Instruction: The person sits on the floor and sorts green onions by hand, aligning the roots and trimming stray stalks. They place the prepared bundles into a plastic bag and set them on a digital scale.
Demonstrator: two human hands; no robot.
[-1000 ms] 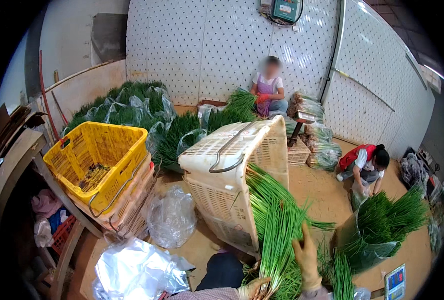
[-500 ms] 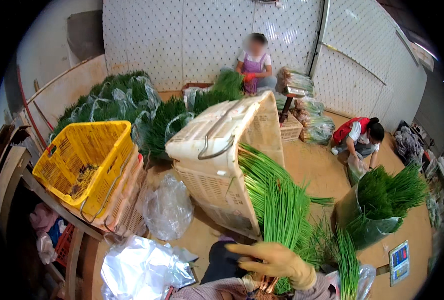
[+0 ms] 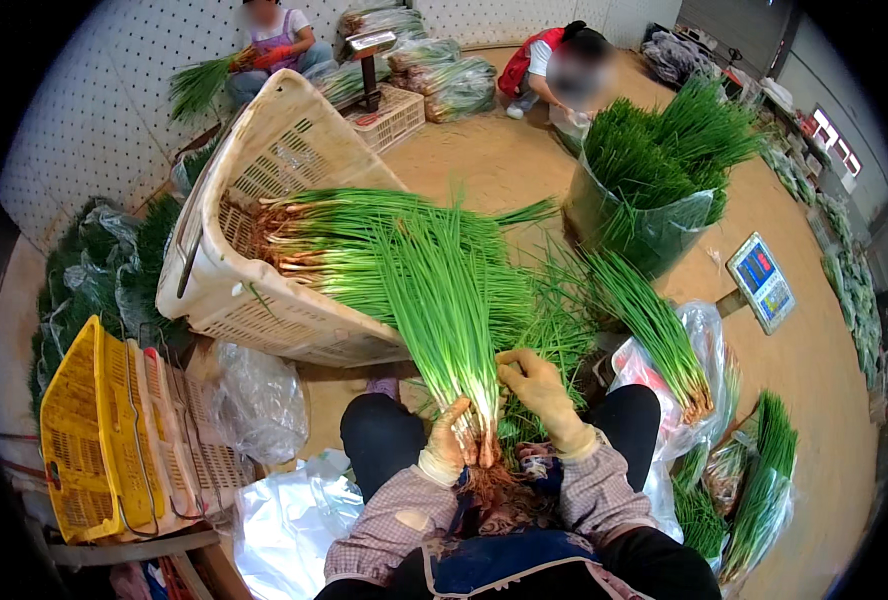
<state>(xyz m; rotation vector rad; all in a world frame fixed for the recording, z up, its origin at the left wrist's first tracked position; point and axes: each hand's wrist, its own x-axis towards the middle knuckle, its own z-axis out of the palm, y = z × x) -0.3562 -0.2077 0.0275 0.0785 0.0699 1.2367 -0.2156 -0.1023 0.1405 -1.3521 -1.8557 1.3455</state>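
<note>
A bunch of spring onions [image 3: 442, 315] points away from me, its white stems and brown roots close to my lap. My left hand [image 3: 448, 440], in a pale yellow glove, is closed round the stems just above the roots. At the bunch's right edge is my gloved right hand [image 3: 542, 392], fingers curled and fingertips against the stems; whatever they may pinch is hidden. Just beyond, a cream plastic crate [image 3: 294, 315] lies tipped on its side, with many more spring onions [image 3: 339, 235] spilling out to the right.
Right of me, spring onions [image 3: 654, 325] lie on plastic bags near a scale display [image 3: 761, 282]. A tall bag of greens [image 3: 654, 215] stands beyond. Yellow [image 3: 79, 440] and cream crates stand left, near silvery plastic [image 3: 294, 525]. Two people [image 3: 282, 45] [image 3: 554, 70] work farther back.
My view has swung down and to the right. My right hand, earlier stretched out over the roots, is now curled beside the bunch. The bunch now shows whole, gripped in my left hand.
</note>
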